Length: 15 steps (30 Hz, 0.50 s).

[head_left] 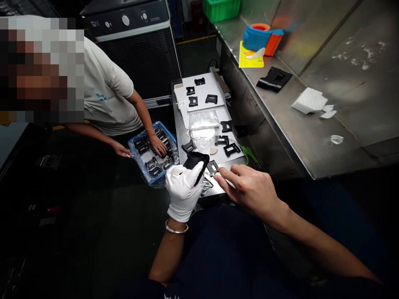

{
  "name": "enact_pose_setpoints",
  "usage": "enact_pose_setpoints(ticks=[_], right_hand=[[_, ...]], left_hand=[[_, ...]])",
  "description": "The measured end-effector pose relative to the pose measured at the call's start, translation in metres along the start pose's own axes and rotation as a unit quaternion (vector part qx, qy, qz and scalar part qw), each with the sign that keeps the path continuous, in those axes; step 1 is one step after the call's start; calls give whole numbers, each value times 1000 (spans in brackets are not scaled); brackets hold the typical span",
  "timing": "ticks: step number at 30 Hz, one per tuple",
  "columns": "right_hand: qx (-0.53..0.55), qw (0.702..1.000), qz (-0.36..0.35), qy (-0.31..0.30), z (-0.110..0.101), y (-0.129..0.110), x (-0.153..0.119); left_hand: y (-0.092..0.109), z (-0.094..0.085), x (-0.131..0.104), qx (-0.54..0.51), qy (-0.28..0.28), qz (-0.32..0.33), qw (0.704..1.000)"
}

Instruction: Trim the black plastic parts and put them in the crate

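Observation:
My left hand [184, 189], in a white glove, grips a black plastic part [197, 160] that is tilted up over the near end of the work table. Just right of it, my bare right hand [251, 189] has thumb and forefinger pinched together. A thin shiny sliver seems to stick out from that pinch toward the part, too small to name. Beneath and beyond my hands, several black plastic frames [231, 149] lie on white sheets [199, 92]. Clear plastic bags [204, 124] are stacked among them, near a small beige wedge-shaped piece [213, 151].
At left, a co-worker in a light shirt [107, 79] reaches into a blue tray [149, 181] of black parts. Green-handled pliers [247, 154] lie at the table's right edge. The steel bench [289, 124] on the right carries a blue-orange tape dispenser [257, 39] and another black part [274, 79].

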State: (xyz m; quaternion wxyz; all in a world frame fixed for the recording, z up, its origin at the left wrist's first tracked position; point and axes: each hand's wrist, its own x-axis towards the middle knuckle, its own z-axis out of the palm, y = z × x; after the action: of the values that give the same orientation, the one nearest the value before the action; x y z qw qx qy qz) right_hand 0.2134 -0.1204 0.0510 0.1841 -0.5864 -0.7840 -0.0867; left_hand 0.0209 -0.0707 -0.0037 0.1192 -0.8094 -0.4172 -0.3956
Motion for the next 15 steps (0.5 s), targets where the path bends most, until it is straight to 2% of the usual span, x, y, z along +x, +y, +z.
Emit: enact_pose_setpoints(ticks=[15], right_hand=[[-17, 1000, -6, 12, -1, 3, 2]], left_hand=[[0, 2, 1, -3, -6, -9, 1000]])
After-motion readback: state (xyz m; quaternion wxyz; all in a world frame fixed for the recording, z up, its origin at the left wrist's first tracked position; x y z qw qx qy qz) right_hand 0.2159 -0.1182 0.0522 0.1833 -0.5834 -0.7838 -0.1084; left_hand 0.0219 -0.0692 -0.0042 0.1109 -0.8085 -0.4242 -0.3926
